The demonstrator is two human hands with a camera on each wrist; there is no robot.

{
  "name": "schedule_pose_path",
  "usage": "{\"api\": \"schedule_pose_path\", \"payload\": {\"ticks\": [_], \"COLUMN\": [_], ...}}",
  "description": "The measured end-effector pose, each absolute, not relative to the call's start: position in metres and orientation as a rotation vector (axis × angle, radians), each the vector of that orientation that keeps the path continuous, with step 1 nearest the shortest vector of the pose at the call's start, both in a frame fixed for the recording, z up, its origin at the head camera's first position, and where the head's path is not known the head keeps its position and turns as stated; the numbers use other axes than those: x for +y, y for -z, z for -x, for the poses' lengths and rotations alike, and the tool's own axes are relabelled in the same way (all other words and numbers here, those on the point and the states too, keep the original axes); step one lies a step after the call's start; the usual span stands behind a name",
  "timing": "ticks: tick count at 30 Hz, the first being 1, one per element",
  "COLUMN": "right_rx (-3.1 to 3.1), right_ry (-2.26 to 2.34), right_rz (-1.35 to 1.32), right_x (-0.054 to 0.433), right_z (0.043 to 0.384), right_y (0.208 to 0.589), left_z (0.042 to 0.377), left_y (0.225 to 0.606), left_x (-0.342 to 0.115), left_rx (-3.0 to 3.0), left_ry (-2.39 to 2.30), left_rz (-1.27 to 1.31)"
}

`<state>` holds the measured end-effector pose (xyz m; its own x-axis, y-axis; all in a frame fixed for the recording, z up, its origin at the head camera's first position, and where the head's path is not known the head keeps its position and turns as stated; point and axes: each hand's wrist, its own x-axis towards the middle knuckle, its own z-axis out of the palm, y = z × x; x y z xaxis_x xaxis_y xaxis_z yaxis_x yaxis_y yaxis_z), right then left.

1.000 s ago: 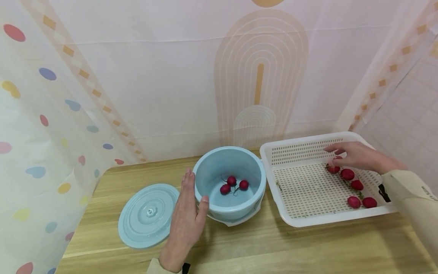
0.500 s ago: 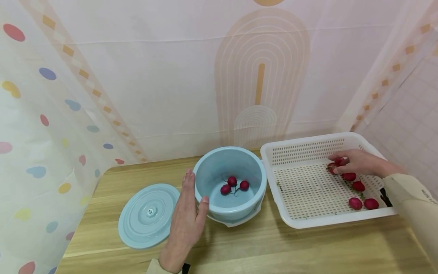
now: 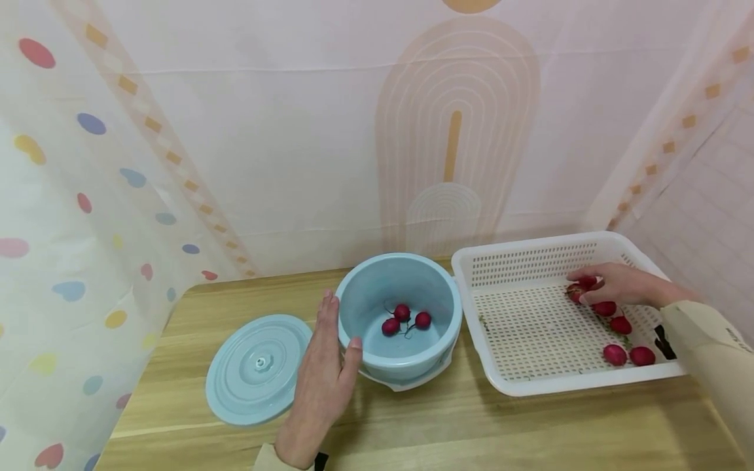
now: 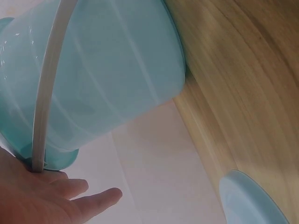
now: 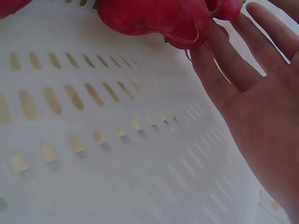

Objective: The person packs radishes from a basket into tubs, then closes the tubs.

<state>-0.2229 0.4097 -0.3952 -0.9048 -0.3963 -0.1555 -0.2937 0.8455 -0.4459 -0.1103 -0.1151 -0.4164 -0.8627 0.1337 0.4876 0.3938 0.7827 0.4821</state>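
Note:
My left hand (image 3: 321, 379) is flat and upright at the left side of a light blue bucket (image 3: 406, 361), fingers straight along its rim. Three radishes (image 3: 402, 312) lie on the bucket's floor. In the left wrist view its pale handle (image 4: 46, 88) hangs along the outer wall, beside my fingertips. My right hand (image 3: 618, 284) reaches into a white slotted basket (image 3: 589, 382), fingers over a radish (image 3: 574, 293) at the far right. The right wrist view shows extended fingers (image 5: 224, 60) right against a cluster of radishes (image 5: 154, 18). More radishes (image 3: 642, 356) lie nearer the basket's front right.
A round light blue lid (image 3: 253, 386) with a small knob lies flat on the wooden table (image 3: 424, 425), left of the bucket. The basket stands right beside the bucket. A patterned cloth (image 3: 283, 150) hangs behind the table and along its left side.
My right hand has come down onto the radishes at the basket's far right, with thumb and fingers nearer them. The left hand stays at the bucket. The view has shifted slightly.

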Motion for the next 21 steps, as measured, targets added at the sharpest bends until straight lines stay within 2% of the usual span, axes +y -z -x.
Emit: {"api": "schedule_pose_path", "payload": {"ticks": [21], "right_rx": [2.789], "right_ry": [0.548], "right_rz": [0.578], "right_x": [0.4068], "right_z": [0.2275], "right_y": [0.3987], "left_z": [0.1095], "left_y": [0.4163], "left_x": [-0.1156], "left_rx": [-2.563], "left_ry": [0.845], "left_rz": [0.383]}}
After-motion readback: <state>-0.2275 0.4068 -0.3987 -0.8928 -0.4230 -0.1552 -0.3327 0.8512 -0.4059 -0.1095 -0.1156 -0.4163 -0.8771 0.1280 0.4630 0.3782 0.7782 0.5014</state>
